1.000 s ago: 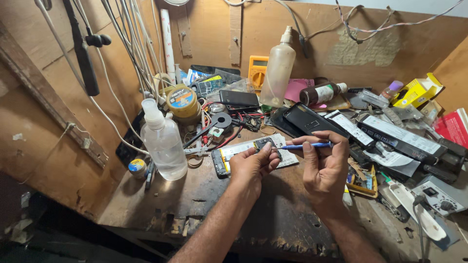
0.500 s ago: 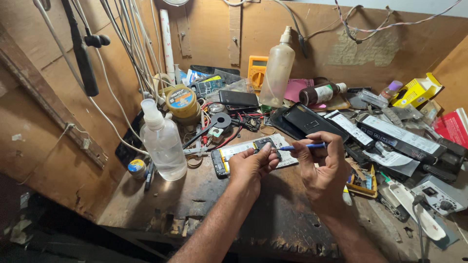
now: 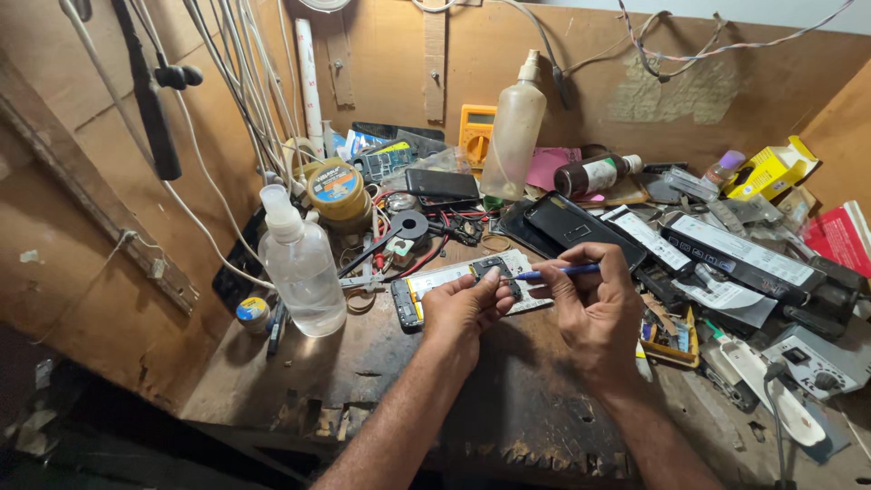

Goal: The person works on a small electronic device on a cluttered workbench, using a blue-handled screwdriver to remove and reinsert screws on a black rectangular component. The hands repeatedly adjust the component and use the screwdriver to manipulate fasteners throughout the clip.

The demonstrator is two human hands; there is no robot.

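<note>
The fingers (image 3: 490,283) of the left hand (image 3: 463,313) are closed down on a small dark component (image 3: 497,269), pinning it against the opened phone (image 3: 458,286) that lies flat on the worktop (image 3: 381,381), just far of both hands. The right hand (image 3: 594,308) has its fingers pinched shut around a slim blue-handled tool (image 3: 558,270), held nearly level, with the tip pointing left and meeting the same dark part. From how things lie, the phone is already stripped of its back: a pale inner plate shows along most of its length and a darker end with small parts sits at the left, so the opening-up looks done while the fine work on that one piece appears to be under way, with nothing closed up again. The part looks hard, matt and angular; the tool handle is smooth plastic. To the left stands a clear plastic squeeze bottle (image 3: 304,268) with a white cap, part full of clear liquid, and farther back a round yellow-lidded tin (image 3: 337,189). A taller cloudy bottle (image 3: 513,132) rises at the far middle beside an orange multimeter (image 3: 477,132). A black phone shell (image 3: 581,227), glossy and flat, lies just far of the right hand. The worktop itself is dark, scorched and chipped along its near edge, ringed by bare brown board walls with loose cables hanging.
</note>
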